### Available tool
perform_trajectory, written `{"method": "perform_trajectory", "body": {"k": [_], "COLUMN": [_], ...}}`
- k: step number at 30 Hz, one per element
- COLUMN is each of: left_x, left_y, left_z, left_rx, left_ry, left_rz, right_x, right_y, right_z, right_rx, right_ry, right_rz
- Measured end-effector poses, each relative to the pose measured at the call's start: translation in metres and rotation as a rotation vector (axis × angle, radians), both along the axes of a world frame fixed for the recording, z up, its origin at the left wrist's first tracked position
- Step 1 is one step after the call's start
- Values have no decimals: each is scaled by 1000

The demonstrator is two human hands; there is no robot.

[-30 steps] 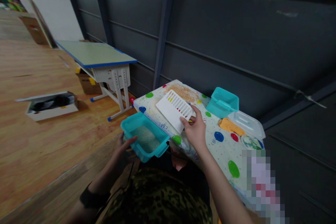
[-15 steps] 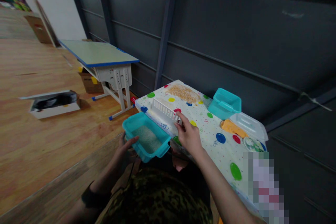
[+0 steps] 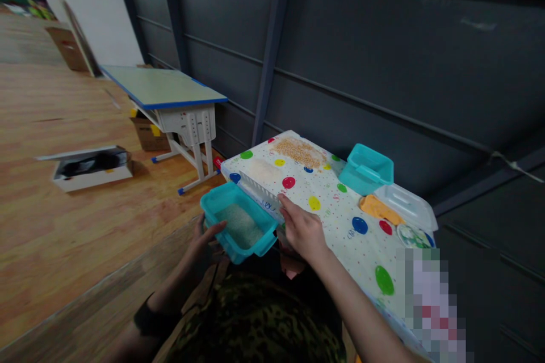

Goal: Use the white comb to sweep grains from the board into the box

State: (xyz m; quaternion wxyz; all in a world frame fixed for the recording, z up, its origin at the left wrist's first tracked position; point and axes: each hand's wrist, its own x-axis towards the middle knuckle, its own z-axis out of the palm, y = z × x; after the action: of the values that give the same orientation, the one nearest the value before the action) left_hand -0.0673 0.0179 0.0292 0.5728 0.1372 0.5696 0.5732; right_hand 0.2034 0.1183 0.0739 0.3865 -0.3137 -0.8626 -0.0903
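My left hand (image 3: 212, 238) grips the near left side of a teal plastic bin (image 3: 266, 241), thumb over the rim. Whitish grains, like rice, lie inside the bin (image 3: 242, 226). It is held at the front edge of the table, below the tabletop's level or close to it. My right hand (image 3: 303, 229) is closed on the right end of a white slotted plastic strip (image 3: 258, 190), which lies low along the table edge beside the bin. Just beyond the strip is a small heap of pale grains (image 3: 264, 171) on the tablecloth.
Yellowish kernels (image 3: 300, 151) are spread at the table's far corner. A second teal bin (image 3: 367, 169), an orange cloth (image 3: 380, 210) and a clear lid (image 3: 406, 205) sit to the right on the balloon-print tablecloth (image 3: 336, 227). A dark panelled wall (image 3: 383, 57) stands behind.
My right hand has brought the slotted strip down and toward me, to the table edge by the bin. The pale heap behind it now shows more fully. My left hand and the bin hardly moved.
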Motion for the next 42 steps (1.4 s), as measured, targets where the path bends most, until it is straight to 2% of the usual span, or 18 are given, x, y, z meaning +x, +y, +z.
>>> {"method": "perform_trajectory", "body": {"k": [8,16,23,29,33,37,42], "left_x": [1,4,6,6,7,8,10], "left_y": [2,1,-1,-1,-1,-2,-1], "left_z": [1,-1,1,-2,-1,2,6], "left_rx": [-19,-1,1,4,-3,-4,-35], "left_ry": [3,-13,-15,-16,-24,-58,-25], "left_rz": [13,12,12,22,24,39,30], "right_x": [-11,-6,-4,-6,-6,4,33], "right_y": [19,-3,-6,-11,-16,-4,47], "right_z": [-1,-5,-2,-1,3,11,26], "right_rx": [14,42,43,89,34,-107,-303], "right_ry": [-42,0,-40,43,62,217,568], "right_rz": [-12,14,27,18,42,-83,-341]}}
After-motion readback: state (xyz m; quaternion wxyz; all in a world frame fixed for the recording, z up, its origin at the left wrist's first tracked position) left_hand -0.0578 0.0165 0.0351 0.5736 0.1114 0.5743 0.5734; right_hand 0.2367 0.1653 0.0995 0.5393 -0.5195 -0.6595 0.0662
